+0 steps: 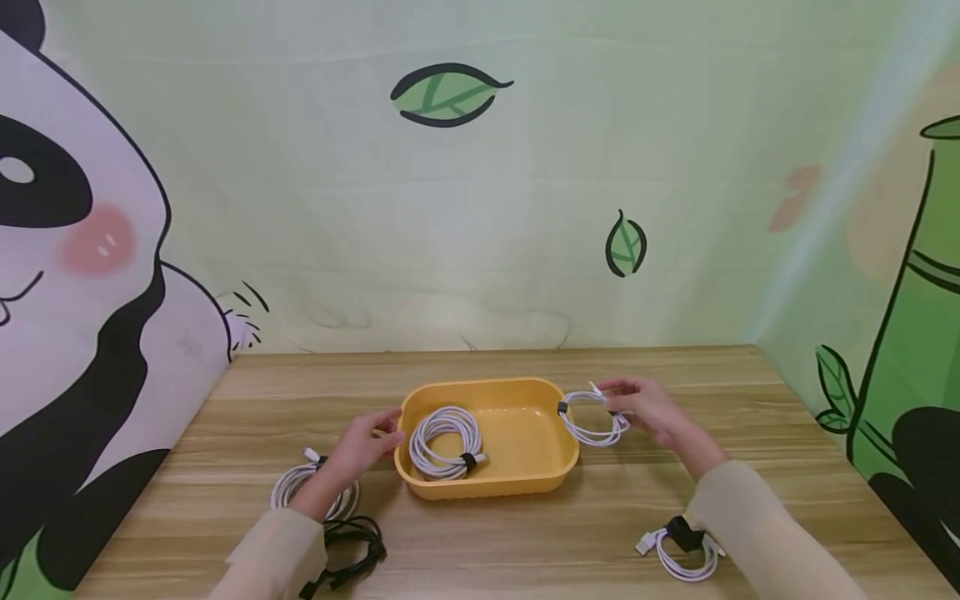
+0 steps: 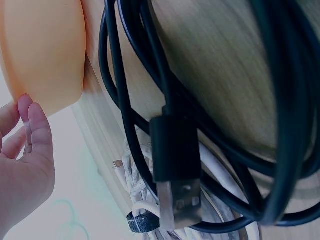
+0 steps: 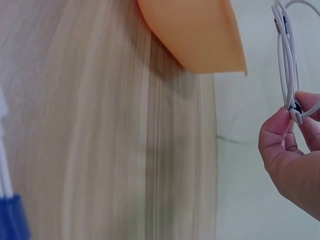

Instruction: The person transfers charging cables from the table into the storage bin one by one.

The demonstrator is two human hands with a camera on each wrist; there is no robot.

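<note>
My right hand pinches a small coiled white cable with a black tie, held up at the right end of a yellow tray. In the right wrist view the thumb and fingers grip this coil near its white plug. My left hand is at the tray's left rim, its fingertips touching the end wall; how firmly they bear on it cannot be told. Inside the tray, on its left side, lies a larger coiled white cable with a black tie.
Below my left wrist lie a grey-white coiled cable and a black USB cable. Another white cable with a black tie lies near my right sleeve. A printed cloth stands behind the wooden table.
</note>
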